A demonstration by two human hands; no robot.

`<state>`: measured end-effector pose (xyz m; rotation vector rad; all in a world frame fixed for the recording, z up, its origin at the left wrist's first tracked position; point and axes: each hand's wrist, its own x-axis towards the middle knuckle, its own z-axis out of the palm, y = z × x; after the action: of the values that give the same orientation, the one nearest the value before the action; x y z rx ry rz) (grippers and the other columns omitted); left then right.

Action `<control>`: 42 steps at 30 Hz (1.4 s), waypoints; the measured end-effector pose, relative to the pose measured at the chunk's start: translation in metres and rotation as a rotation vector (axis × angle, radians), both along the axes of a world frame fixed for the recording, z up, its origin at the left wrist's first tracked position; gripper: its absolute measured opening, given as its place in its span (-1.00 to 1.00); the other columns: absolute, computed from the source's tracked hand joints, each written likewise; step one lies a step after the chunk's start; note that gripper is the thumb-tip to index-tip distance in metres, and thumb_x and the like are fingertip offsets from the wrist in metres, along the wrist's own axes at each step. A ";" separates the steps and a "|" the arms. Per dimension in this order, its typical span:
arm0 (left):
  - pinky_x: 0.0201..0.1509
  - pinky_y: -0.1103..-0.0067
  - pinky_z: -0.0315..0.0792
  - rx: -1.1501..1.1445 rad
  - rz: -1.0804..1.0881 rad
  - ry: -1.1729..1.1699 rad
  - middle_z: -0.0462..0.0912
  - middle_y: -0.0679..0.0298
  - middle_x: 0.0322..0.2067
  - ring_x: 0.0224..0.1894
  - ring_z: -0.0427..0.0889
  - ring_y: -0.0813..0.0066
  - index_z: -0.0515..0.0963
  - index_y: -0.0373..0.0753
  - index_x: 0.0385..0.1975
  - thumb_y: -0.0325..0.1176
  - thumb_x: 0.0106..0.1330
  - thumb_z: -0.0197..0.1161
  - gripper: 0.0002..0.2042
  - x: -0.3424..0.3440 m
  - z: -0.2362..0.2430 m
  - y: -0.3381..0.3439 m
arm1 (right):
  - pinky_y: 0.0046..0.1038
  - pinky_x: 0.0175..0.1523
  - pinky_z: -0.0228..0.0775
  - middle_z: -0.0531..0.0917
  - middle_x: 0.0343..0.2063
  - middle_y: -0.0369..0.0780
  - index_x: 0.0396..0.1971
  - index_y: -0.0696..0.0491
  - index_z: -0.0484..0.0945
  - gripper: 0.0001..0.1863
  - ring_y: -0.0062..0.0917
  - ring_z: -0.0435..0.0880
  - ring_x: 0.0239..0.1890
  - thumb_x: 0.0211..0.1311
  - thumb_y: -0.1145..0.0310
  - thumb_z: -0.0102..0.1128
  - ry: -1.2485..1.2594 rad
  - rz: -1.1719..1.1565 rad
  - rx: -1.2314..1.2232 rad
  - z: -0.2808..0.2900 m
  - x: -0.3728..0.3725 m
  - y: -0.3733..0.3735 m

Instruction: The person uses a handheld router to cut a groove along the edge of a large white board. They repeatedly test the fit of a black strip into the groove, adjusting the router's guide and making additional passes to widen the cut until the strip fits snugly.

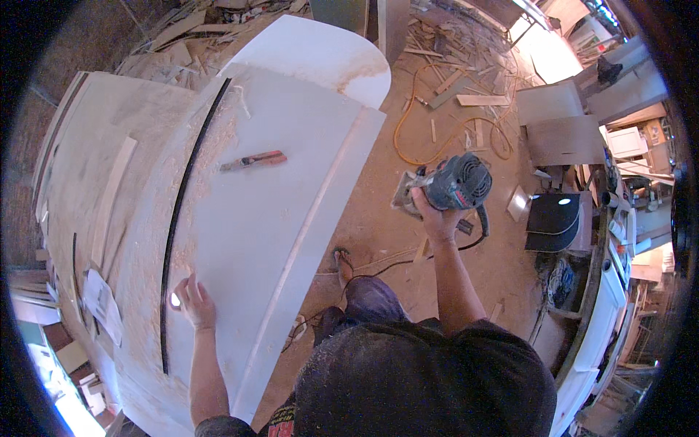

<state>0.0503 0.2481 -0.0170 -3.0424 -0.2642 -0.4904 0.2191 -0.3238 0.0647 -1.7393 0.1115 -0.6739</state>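
In my right hand (pixel 437 217) is a dark handheld router (pixel 460 182) with a pale square base plate, lifted off to the right of the board, its black cord trailing down. My left hand (pixel 194 302) is low over the large pale board (pixel 269 211), fingers curled beside a long black strip (pixel 191 171). A small bright white spot shows at its fingertips; whether that is a held thing or light, I cannot tell. Farther up the board lies a pair of pliers (pixel 255 160) with red handles. Wood shavings lie along the black strip.
A white rounded panel (pixel 313 58) is at the board's far end. Left lie a wooden strip (pixel 113 200) and a paper sheet (pixel 102 306). An orange hose (pixel 408 156) and wood scraps cover the floor. A dark cap-like object (pixel 557 215) is at right.
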 end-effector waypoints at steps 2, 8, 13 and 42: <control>0.29 0.23 0.15 -0.135 -0.121 -0.199 0.63 0.43 -0.24 -0.06 0.58 0.46 0.67 -0.03 -0.15 -0.38 0.32 0.38 -0.85 0.015 0.016 -0.042 | -0.36 0.16 0.55 0.66 -0.02 -0.26 0.06 0.06 0.52 -0.36 -0.49 0.67 0.02 -0.08 0.43 0.66 0.006 0.055 0.015 0.007 -0.036 0.006; 0.16 0.32 0.17 -0.607 -0.373 -0.482 0.61 0.36 -0.31 -0.13 0.56 0.35 0.71 -0.08 -0.34 -0.35 0.07 0.59 -0.81 -0.019 0.183 -0.218 | -0.31 0.23 0.49 0.62 0.02 -0.25 0.13 0.08 0.47 -0.39 -0.46 0.63 0.05 0.07 0.48 0.55 -0.060 0.320 -0.042 0.060 -0.134 0.057; 0.33 0.09 0.05 -0.742 -0.589 -0.319 0.51 0.09 0.14 0.30 0.33 0.12 0.64 -0.11 0.16 0.19 0.14 0.47 -0.33 -0.078 0.251 -0.266 | -0.27 0.29 0.46 0.56 0.15 -0.24 0.26 0.06 0.39 -0.31 -0.37 0.57 0.16 0.16 0.36 0.55 0.090 0.617 0.234 0.061 -0.192 0.104; 0.24 0.26 0.41 -0.781 0.507 -0.807 0.62 0.15 0.01 0.12 0.55 0.11 0.66 -0.14 0.06 -0.22 0.14 0.60 -0.53 -0.213 0.151 -0.294 | -0.13 0.32 0.49 0.54 0.17 -0.13 0.29 0.11 0.38 -0.24 -0.23 0.57 0.20 0.15 0.21 0.55 0.221 1.278 0.411 0.033 -0.167 0.172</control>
<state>-0.1625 -0.0456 0.1340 -2.9679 -1.5052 -1.8854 0.0526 -0.1520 0.0975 -1.1428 -0.6273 0.4579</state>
